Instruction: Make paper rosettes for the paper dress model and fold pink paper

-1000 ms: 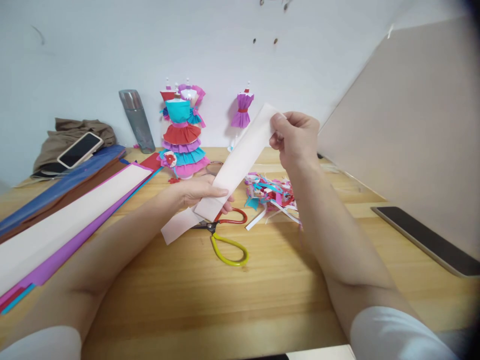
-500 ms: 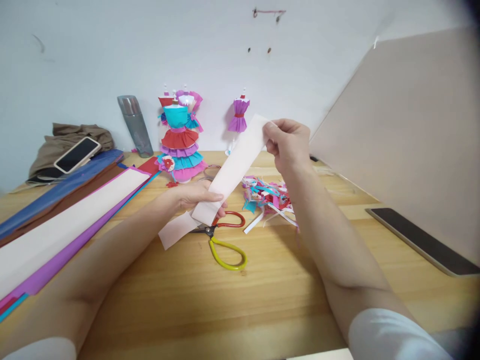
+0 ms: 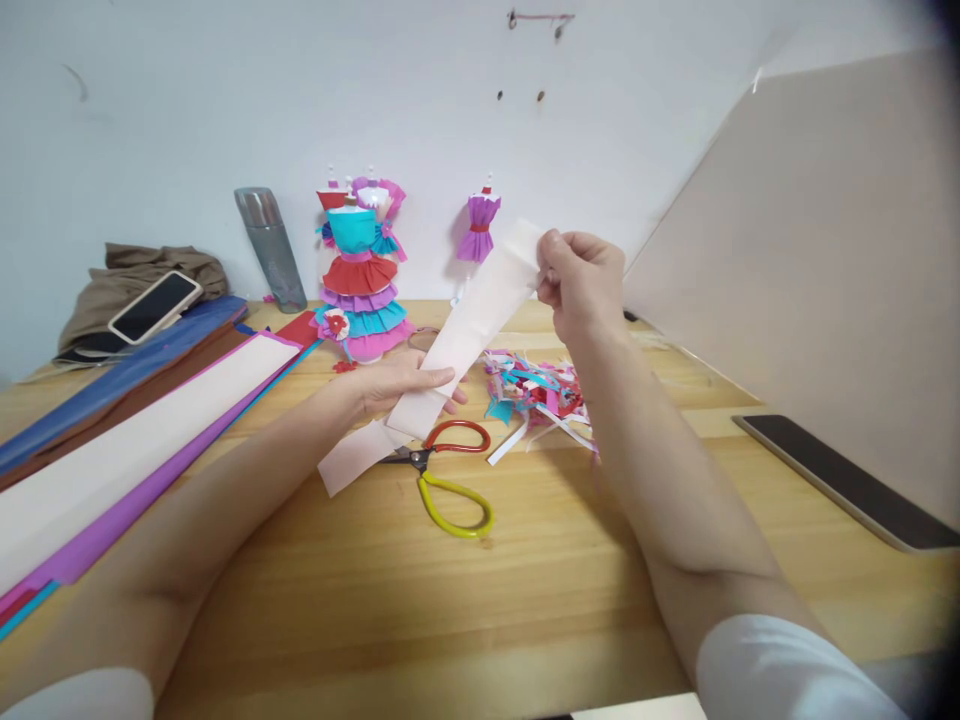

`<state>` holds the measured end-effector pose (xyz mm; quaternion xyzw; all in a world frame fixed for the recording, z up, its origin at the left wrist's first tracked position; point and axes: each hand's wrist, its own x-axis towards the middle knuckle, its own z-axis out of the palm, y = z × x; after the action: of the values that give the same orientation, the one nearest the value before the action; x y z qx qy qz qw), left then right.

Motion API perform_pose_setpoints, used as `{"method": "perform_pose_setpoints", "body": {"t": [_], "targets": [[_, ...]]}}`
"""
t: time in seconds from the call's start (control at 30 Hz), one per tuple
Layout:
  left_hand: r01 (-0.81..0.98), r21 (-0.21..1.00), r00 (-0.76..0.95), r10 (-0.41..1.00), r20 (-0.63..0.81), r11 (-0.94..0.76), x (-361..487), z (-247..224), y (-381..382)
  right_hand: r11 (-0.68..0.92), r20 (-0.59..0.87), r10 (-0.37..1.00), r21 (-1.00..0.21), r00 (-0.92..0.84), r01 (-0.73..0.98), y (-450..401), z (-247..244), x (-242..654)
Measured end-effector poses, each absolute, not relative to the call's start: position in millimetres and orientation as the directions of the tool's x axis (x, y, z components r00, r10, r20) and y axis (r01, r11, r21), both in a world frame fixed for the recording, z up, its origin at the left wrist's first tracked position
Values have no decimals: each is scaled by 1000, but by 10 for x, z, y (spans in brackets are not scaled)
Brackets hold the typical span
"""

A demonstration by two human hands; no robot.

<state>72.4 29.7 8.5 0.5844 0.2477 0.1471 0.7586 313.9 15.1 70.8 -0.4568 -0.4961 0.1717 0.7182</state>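
A pale pink paper strip (image 3: 469, 330) slants up to the right between my hands. My left hand (image 3: 411, 383) grips it near the lower end, thumb on top and fingers behind. At the strip's upper right edge, my right hand (image 3: 583, 278) pinches it between thumb and fingers. Another short piece of the same paper (image 3: 358, 455) lies below my left hand, over the blades of the scissors (image 3: 421, 462). The scissors rest on the table with their red and yellow handles spread.
Colourful paper scraps (image 3: 536, 390) are piled behind the scissors. Small dress forms in ruffled paper, one tiered (image 3: 360, 275) and one purple (image 3: 480, 225), stand by the wall. Folded paper sheets (image 3: 150, 440), a phone (image 3: 155, 307) and a bottle (image 3: 271, 250) are left; a dark slab (image 3: 840, 480) is right.
The strip's upper end now shows a bend or fold by my right hand, which has shifted slightly. My left hand has moved a little up the strip.
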Motion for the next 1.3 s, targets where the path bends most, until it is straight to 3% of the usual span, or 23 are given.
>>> {"method": "perform_pose_setpoints", "body": {"t": [0.17,0.3,0.5,0.67,1.13,1.3], "targets": [[46,975,802,575,-165,216,734,84,315,510,546,716,-835,436,207,109,742,3098],[42,997,788,612,-69,58,734,96,326,493,517,733,-851,442,178,46,784,2996],[-109,944,564,762,317,-312,774,265,356,506,525,792,-850,311,147,-48,764,2755],[-163,841,361,763,537,-515,737,477,295,499,520,841,-852,151,159,-168,749,2553],[-203,858,334,790,514,-472,737,538,220,527,554,827,-822,94,214,-192,698,2488],[-206,863,307,807,504,-460,725,569,195,542,617,777,-757,125,366,-175,684,2519]]}}
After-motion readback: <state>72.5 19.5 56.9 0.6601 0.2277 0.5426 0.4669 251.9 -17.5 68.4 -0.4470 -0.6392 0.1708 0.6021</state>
